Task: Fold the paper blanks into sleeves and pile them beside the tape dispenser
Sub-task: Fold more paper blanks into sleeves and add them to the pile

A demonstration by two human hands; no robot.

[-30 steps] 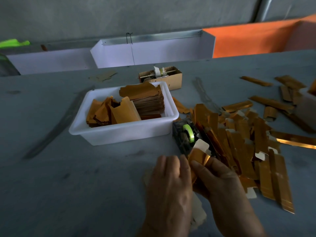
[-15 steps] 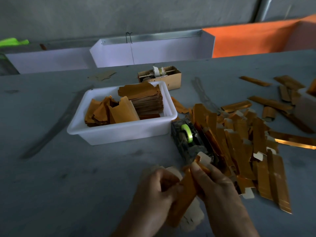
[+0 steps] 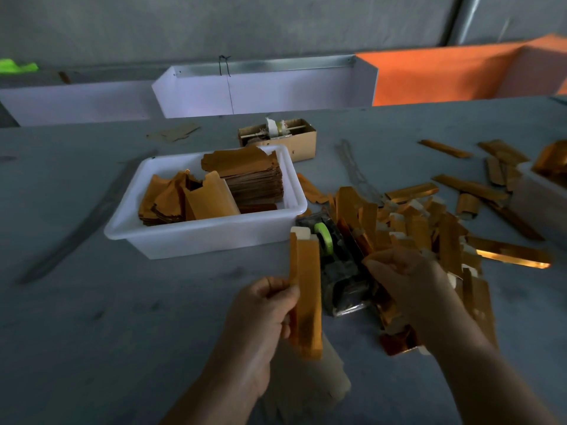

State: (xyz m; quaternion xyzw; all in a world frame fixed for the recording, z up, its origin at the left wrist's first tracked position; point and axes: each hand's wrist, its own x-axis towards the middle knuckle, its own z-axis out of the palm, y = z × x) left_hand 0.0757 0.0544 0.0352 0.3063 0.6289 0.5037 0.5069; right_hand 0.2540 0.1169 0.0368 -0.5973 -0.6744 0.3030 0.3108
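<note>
Folded sleeve (image 3: pixel 306 297), orange and upright, is being gripped near its lower half by the left hand (image 3: pixel 260 314), fingers curled round it, just left of the tape dispenser (image 3: pixel 336 265). The right hand (image 3: pixel 405 283) is being held over the dispenser's near end with fingers curled; whether anything is being pinched cannot be told. Finished sleeves (image 3: pixel 429 234) are being kept in a loose pile right of the dispenser. Flat blanks (image 3: pixel 242 176) are being stored in a white tub (image 3: pixel 202 237) on the grey surface (image 3: pixel 76 317).
</note>
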